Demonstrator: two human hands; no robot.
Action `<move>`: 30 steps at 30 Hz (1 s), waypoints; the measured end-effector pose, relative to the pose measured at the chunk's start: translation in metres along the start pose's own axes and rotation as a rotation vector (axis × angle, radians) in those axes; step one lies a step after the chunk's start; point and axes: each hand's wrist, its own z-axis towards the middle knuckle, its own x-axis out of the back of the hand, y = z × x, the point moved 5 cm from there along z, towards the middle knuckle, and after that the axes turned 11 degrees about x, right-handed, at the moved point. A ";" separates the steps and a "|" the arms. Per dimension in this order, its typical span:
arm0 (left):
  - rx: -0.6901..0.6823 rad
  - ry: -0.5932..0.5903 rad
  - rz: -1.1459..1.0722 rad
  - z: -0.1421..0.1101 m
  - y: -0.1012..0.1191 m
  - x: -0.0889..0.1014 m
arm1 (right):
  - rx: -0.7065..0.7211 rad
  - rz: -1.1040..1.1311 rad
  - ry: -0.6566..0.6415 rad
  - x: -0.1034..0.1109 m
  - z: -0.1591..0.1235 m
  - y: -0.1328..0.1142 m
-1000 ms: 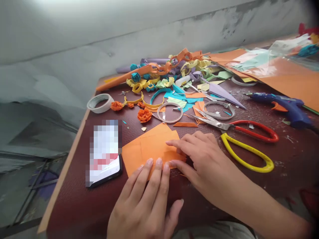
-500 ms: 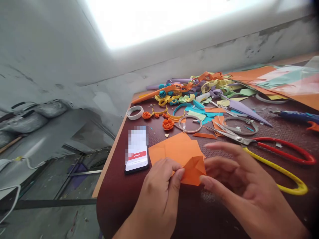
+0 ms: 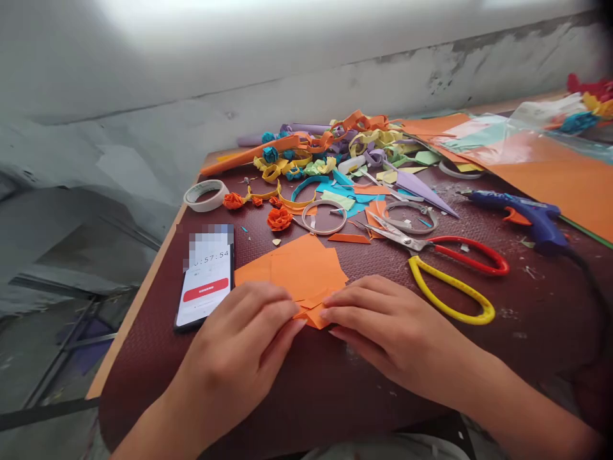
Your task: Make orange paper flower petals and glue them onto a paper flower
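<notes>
A small folded piece of orange paper [image 3: 313, 314] is held low over the table's front part. My left hand [image 3: 239, 335] pinches its left side between thumb and fingers. On the right side, my right hand [image 3: 378, 319] grips the paper with fingertips and thumb, partly hiding it. Just behind lie flat orange paper sheets [image 3: 301, 265], overlapping one another. To the left of them rests a phone [image 3: 205, 278] with a lit screen, close to my left hand. Scissors [image 3: 412, 246] with one red and one yellow handle lie spread beyond my right hand.
A tape roll [image 3: 207, 195] stands near the left table edge [image 3: 138, 306]. Orange paper roses [image 3: 280, 219], paper strips [image 3: 330, 144] and scraps cover the back. A blue glue gun [image 3: 517, 207] with a cord lies right, by large orange sheets [image 3: 569, 185].
My right hand has closed from spread fingers onto the folded orange paper. The paper is now lower and flatter between both hands. The view has turned toward the right.
</notes>
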 end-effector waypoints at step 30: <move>0.075 -0.010 0.061 -0.009 0.004 -0.016 | -0.294 -0.034 0.073 -0.009 0.011 -0.008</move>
